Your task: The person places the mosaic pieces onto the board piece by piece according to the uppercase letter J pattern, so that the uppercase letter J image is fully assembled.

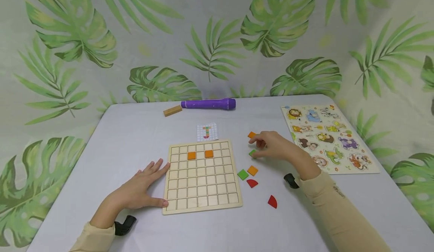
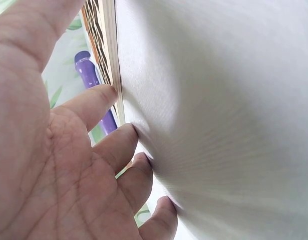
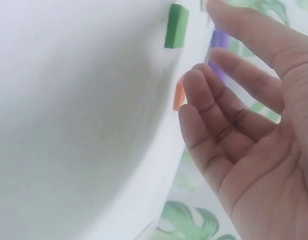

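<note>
A square wooden grid board [image 1: 202,177] lies on the table with two orange squares [image 1: 191,155] in one of its upper rows. My left hand [image 1: 139,187] is spread beside it, thumb and index finger touching its left edge; in the left wrist view the other fingertips rest on the cloth. To the right of the board, my right hand [image 1: 272,145] hovers with loosely bent fingers near a green square [image 3: 177,26] and an orange square [image 3: 179,94]. Nothing shows between the right fingers. Nearer me lie another green square [image 1: 242,174], another orange square [image 1: 252,170] and two red quarter circles [image 1: 272,202].
Behind the board sits a small card [image 1: 207,132] with a coloured grid pattern. Farther back are a purple tube-shaped thing [image 1: 208,104] and a small wooden block [image 1: 172,110]. An animal puzzle board [image 1: 318,131] lies at the right, close to my right forearm.
</note>
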`<state>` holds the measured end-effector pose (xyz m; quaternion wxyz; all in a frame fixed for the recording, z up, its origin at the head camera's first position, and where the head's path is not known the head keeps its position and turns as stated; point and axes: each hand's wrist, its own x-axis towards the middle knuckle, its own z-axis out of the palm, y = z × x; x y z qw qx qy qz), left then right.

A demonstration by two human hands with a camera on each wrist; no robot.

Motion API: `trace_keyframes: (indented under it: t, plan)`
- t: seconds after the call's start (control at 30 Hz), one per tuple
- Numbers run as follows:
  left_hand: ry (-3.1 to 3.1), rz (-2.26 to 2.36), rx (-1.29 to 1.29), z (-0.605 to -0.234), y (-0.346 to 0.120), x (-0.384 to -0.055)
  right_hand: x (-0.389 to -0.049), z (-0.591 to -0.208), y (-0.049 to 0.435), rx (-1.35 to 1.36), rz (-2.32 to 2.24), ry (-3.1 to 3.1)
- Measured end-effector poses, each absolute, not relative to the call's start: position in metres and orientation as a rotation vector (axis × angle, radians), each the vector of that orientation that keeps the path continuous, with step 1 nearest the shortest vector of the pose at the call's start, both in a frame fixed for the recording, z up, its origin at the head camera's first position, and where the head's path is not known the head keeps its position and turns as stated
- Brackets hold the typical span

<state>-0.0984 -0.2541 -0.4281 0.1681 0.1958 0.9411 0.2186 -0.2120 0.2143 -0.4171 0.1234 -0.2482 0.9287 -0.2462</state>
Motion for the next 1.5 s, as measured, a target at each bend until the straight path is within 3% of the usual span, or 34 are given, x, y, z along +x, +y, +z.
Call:
trace_keyframes:
  t: [1.5]
  plan:
    - [2.686,0.609,0.573,-0.429,-0.255,-0.099,-0.206,-0.435,0.216,-0.724,-0.776,2.721]
